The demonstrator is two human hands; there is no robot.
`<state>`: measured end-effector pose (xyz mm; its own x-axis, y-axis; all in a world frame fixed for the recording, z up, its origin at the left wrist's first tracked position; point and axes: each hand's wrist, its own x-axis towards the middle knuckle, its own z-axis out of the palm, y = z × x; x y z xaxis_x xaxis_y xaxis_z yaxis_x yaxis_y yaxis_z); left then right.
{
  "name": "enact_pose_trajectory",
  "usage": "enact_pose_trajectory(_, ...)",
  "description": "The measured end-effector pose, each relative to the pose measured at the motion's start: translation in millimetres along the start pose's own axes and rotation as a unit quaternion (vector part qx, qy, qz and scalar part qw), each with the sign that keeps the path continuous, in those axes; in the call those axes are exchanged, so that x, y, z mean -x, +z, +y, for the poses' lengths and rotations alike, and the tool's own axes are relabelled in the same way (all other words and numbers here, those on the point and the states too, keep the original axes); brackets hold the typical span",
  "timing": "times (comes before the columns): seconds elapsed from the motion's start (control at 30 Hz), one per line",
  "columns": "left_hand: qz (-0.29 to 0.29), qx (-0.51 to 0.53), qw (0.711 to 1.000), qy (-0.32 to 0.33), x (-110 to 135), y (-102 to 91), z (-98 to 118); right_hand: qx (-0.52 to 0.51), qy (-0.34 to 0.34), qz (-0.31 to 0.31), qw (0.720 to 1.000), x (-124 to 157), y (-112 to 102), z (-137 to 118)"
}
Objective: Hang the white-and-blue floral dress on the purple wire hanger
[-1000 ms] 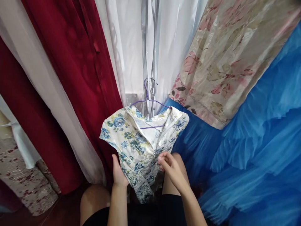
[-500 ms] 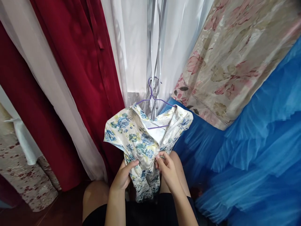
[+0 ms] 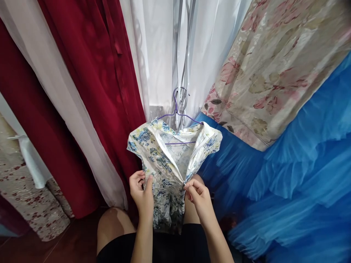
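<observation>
The right hand's [image 3: 197,190] thumb and fingertips pinch the floral garment [image 3: 166,182] below its open neckline; the left hand's [image 3: 141,191] thumb and fingers part beside its edge. It hangs from a purple hanger [image 3: 176,110] (white cloth [image 3: 159,54] behind).

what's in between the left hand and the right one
In the head view, the front of the blue-flowered garment lies between the left hand and the right hand.

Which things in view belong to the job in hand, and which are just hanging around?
In the job: floral garment, purple hanger, left hand at the garment's side, right hand at its neckline's base.

Around it: red fabric, white fabric, pink-flowered fabric, blue ruffled fabric.
</observation>
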<state>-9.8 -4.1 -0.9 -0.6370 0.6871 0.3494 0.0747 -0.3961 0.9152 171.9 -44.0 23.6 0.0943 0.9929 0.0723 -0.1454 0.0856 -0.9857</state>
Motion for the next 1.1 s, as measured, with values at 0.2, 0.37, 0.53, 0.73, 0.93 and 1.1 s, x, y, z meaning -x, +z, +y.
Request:
enact_pose_trajectory(0.2, -0.392, -0.036, 0.919, 0.011, 26.0, 13.5, 39.3, -0.009, 0.0, -0.017, 1.0, 4.0, 7.3, -8.6)
enact_pose_trajectory(0.37, -0.37, -0.043, 0.928, 0.017, 44.3, 26.0, 40.9, -0.037, 0.009, -0.038, 0.999, 5.2, 16.8, -8.6)
enact_pose_trajectory(0.53, -0.376, -0.055, 0.925, 0.029, 40.7, 25.5, 37.7, -0.061, 0.036, -0.049, 0.996, 2.6, 18.5, -5.3)
enact_pose_trajectory(0.73, -0.392, -0.078, 0.916, 0.037, 32.1, 25.0, 37.6, -0.039, 0.051, -0.04, 0.997, 1.2, 17.7, -6.9)
enact_pose_trajectory(0.93, -0.399, -0.072, 0.914, 0.023, 33.2, 26.5, 33.9, -0.033, 0.008, 0.032, 0.999, 3.7, 15.4, -9.2)
enact_pose_trajectory(1.1, -0.376, -0.08, 0.923, 0.012, 35.8, 28.4, 22.3, -0.067, -0.021, 0.077, 0.995, -7.1, 3.2, -30.3)
